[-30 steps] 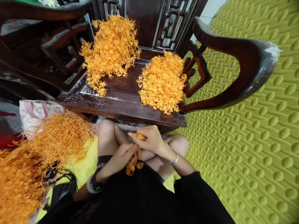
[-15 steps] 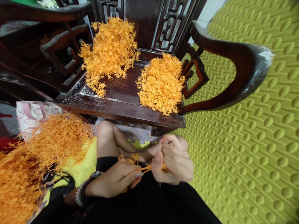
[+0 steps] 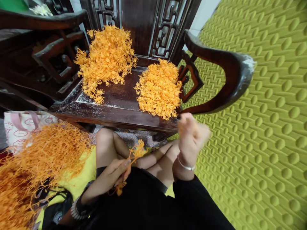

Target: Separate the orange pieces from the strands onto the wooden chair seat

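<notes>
Pinching narrowly, the person's left hand is gripping a thin orange branching sprig between thumb and fingers, with the sprig standing up above the hand in front of the bare knees and a small orange tuft hanging just below the palm. A beaded bracelet is circling the left wrist. The person's right hand is raised near the front right corner of the seat, but it is blurred, so its grip cannot be made out; a thin silver bangle is sitting on that wrist. Ahead, a dark carved wooden armchair is carrying 2 heaps of fluffy orange strands: 1 heap is spreading from the back left of the seat toward its front edge, and 1 heap is resting at the right side, touching the chair's right arm. Pale powder is dusting the seat's left front corner. Beside the person's left leg, a loose orange mass is lying over a yellow cloth and against a white bag printed with pink cartoon faces, while a green dimpled foam mat is covering the floor to the right.
</notes>
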Demonstrator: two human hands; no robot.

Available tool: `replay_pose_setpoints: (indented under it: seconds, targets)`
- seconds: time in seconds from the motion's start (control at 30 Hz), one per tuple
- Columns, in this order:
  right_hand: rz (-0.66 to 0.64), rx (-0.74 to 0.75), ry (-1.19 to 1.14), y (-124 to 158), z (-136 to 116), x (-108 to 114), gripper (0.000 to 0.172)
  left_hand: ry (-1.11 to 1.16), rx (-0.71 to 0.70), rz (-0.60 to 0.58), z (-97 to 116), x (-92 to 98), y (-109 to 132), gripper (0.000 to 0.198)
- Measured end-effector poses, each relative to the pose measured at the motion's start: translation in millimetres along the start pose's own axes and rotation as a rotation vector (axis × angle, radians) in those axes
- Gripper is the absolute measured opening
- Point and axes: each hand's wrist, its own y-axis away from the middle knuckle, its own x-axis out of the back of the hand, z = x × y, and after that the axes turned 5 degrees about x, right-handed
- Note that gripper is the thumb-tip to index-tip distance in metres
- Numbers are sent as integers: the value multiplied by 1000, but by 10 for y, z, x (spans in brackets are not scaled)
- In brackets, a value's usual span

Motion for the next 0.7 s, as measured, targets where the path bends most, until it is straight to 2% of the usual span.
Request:
replay_pose_setpoints:
  seconds: [0.07,0.13,0.23,0.3,0.37,0.43,0.47,0.5,0.53,0.6,0.63,0.7]
  targets:
    - [-7,-34,123,-236,238,-183,57,36,-29,32,73,-33,-62,55]
    - [9,-91,349,-505,542,-328,54,73,-47,48,143,-75,-125,56]
    - [-61,-110,650,-810,938,-419,33,133,-63,68,186,-111,-199,57]
    - [-92,-84,716,-853,1029,-423,27,181,-74,75,178,-105,-231,57]
    - [1,-31,658,-746,927,-418,37,222,-72,87,166,-86,-251,56]
    - [92,55,479,-520,660,-420,42,240,-50,105,168,-69,-262,54]
    - [71,100,357,-382,493,-423,41,237,-37,118,177,-64,-264,52]
    - [-41,144,220,-241,323,-426,39,227,-30,131,190,-62,-263,51]
    - [-229,174,91,-107,163,-429,41,212,-30,142,207,-64,-259,50]
    - [-530,166,-20,111,-79,-423,41,171,-42,151,240,-72,-243,47]
    - [-640,146,-44,186,-151,-414,36,150,-47,149,253,-76,-233,45]
    - [-751,105,-59,277,-204,-388,29,118,-47,129,260,-79,-212,39]
